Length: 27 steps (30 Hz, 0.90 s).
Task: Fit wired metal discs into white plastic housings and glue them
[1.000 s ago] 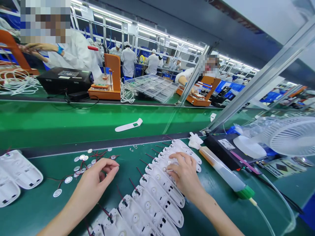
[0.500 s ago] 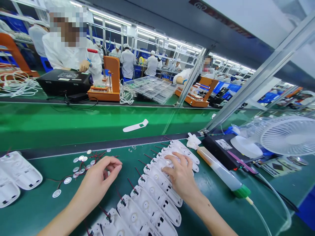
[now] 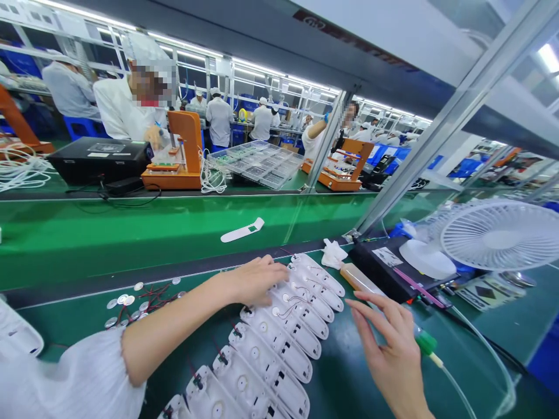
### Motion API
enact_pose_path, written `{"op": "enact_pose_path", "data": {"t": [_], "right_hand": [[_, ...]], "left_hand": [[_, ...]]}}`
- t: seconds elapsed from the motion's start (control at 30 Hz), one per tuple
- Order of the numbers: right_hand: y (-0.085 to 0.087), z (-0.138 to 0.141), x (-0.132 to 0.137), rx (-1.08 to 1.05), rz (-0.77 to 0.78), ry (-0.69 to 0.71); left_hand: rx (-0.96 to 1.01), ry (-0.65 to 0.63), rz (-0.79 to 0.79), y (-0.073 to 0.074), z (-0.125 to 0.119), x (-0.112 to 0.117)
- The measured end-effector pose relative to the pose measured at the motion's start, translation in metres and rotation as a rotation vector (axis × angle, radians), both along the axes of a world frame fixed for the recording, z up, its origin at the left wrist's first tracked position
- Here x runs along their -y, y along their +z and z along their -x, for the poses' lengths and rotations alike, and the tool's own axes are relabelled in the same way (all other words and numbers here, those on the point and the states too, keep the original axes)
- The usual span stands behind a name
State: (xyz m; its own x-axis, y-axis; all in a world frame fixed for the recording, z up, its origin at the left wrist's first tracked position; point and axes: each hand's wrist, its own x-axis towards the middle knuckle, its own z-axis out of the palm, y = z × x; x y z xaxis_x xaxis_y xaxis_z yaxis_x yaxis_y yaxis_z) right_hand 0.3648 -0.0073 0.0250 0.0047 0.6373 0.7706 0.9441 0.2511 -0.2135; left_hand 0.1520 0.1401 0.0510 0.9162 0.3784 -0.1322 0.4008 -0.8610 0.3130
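A row of several white plastic housings with red and black wires lies overlapped on the green bench mat. My left hand reaches across and rests palm-down, fingers curled, on the far housings of the row. My right hand hovers open, fingers spread, to the right of the row, just in front of a glue syringe with a green tip. Small silver discs with red wires lie at the left.
A green conveyor belt carries one white part. A white desk fan and a black box stand at the right, beside a slanted metal post. Another white housing lies far left. People in white coats work across the belt.
My left hand left the silver discs and moved right onto the far housings. My right hand lifted off the housings and swung right towards the glue syringe. The view shifted right.
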Motion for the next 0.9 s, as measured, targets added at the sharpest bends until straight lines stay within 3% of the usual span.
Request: {"op": "enact_pose_path", "data": {"t": [0.2,0.53,0.9], "right_hand": [[-0.017,-0.010,0.021,-0.032,0.043,-0.060],[-0.047,-0.009,0.041,-0.037,0.073,-0.060],[-0.059,-0.007,0.043,-0.033,0.071,-0.053]], "left_hand": [[-0.165,-0.119,-0.051,0.005,-0.022,-0.011],[-0.200,-0.152,-0.099,0.002,-0.035,-0.020],[-0.233,-0.246,-0.108,0.007,-0.049,-0.025]]}}
